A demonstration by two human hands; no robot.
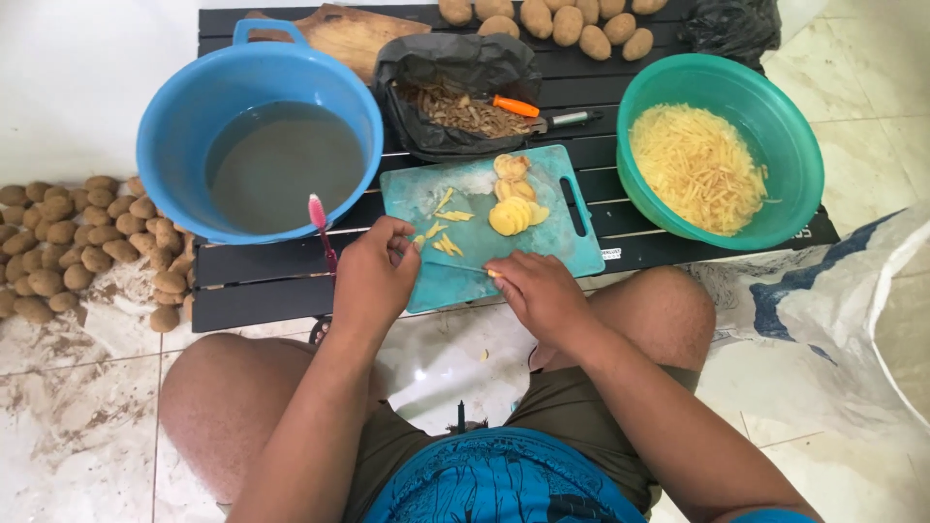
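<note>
Potato strips [444, 232], pale yellow and freshly cut, are lying scattered on the near-left part of a teal plastic cutting board [552, 254], beside a fanned stack of potato slices [513, 215] at its centre. The left hand [373, 276] is curling over the strips with its fingertips gathered down onto them, while the right hand [538, 291] is closing around the handle of a knife [465, 267], whose thin blade is lying low across the board toward the left hand. Wet with starch, such pieces are likely proving light, firm and slippery, best pinned from above with bunched fingertips kept back from the edge; the slices would likely snap if bent.

The board is resting on a black slatted table [262, 276]. A green bowl [787, 145] to the right is holding a heap of cut strips, and a blue tub [184, 116] of cloudy water is standing to the left with a pink-headed toothbrush [320, 221] leaning at its rim. Behind, a black bag [455, 63] is holding brown peelings next to an orange-handled peeler [538, 111]. Whole unpeeled potatoes [68, 242] are piling on the tiled floor and along the table's far edge.
</note>
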